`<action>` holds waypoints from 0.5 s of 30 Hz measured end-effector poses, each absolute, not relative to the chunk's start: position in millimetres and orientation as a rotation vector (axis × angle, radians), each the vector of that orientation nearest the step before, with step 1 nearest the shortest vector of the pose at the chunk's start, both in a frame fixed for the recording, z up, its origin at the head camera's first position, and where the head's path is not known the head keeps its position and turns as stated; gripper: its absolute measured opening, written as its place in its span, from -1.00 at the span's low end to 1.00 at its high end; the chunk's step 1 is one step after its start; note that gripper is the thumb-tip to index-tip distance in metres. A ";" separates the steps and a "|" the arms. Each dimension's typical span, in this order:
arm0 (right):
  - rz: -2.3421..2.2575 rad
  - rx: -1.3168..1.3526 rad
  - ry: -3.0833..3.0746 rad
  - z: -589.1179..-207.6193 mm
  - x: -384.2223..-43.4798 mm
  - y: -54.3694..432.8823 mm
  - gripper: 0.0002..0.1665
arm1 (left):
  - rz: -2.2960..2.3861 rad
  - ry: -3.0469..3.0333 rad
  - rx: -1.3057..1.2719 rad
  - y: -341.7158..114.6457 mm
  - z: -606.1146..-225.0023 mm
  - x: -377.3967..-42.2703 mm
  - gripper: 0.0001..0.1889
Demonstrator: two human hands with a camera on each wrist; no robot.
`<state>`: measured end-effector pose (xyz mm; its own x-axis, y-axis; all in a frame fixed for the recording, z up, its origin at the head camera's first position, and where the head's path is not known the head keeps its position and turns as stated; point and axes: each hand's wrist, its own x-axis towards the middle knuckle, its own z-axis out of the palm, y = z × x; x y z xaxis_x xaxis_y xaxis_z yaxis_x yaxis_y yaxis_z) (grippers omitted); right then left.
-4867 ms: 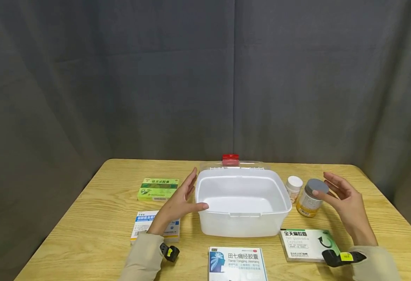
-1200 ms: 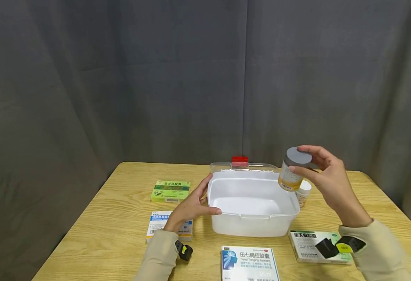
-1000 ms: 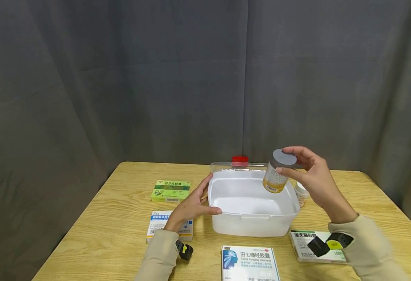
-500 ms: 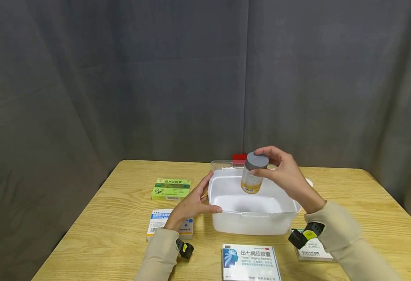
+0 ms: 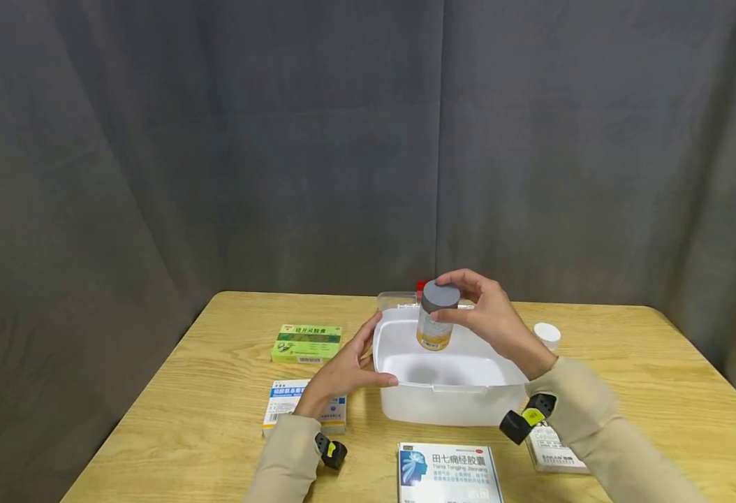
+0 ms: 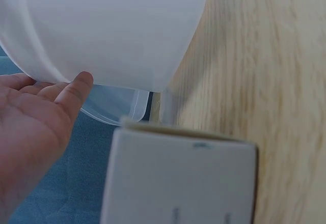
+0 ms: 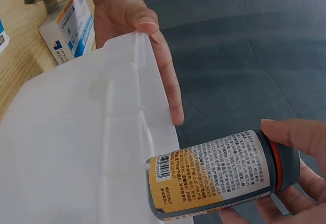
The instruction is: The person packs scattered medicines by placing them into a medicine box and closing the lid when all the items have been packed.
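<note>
My right hand (image 5: 492, 320) grips a jar (image 5: 434, 330) by its grey cap, thumb in front and fingers behind. In the right wrist view the jar (image 7: 214, 175) shows an orange and white printed label and a red ring under its cap. It hangs tilted over the mouth of a white plastic box (image 5: 443, 405), above a bare interior. My left hand (image 5: 348, 367) holds the box's left end, thumb over the rim at the front corner and fingers along the outer wall. Its extended fingers also show against the box (image 6: 117, 30) in the left wrist view.
A clear lid (image 5: 393, 300) with a red clasp lies behind the box. Left stand a green medicine box (image 5: 307, 342) and a blue-and-white one (image 5: 280, 402). Another medicine box (image 5: 450, 475) lies in front, one (image 5: 553, 450) front right, and a white-capped bottle (image 5: 547, 335) right.
My right hand has taken hold of the jar, lifted it off the table and carried it left over the box. The left hand stays at the box's left end.
</note>
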<state>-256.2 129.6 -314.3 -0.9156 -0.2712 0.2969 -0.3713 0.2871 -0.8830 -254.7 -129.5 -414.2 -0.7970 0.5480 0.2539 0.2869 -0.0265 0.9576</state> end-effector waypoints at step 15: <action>1.740 0.616 -2.529 -337.5 -263.9 103.1 -0.43 | 1.921 2.001 0.920 -132.8 -416.7 -255.8 0.19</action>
